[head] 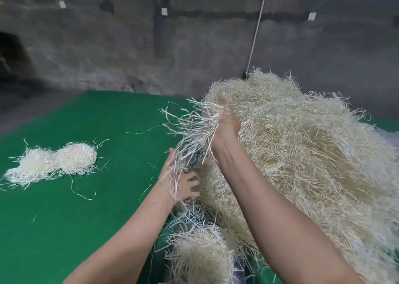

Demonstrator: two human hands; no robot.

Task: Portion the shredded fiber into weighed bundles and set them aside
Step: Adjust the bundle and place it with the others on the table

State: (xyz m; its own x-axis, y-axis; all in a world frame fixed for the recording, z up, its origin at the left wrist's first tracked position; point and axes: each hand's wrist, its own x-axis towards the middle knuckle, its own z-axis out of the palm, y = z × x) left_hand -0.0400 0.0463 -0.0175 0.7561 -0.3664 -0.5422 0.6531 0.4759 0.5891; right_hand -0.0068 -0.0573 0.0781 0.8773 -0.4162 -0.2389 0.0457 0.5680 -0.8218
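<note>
Two pale bundles (51, 165) sitting left on the green mat (86, 229), your left hand (181, 184) reaching under dangling strands (180, 165) with fingers loosely spread, your right hand (226, 125) gripping a tuft of shredded fiber (194, 124) raised against the big heap (313, 165) filling the right.

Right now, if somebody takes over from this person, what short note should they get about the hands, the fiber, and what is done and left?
Right hand: raised, gripping a tuft at the edge of the big pile.
Left hand: lower, under the hanging strands, fingers loosely spread, no clear grip.
Done: two bundles lie side by side, touching, on the green mat, far left.
Left: most of the pile, and a small heap at the front. No scale is in view.
</note>
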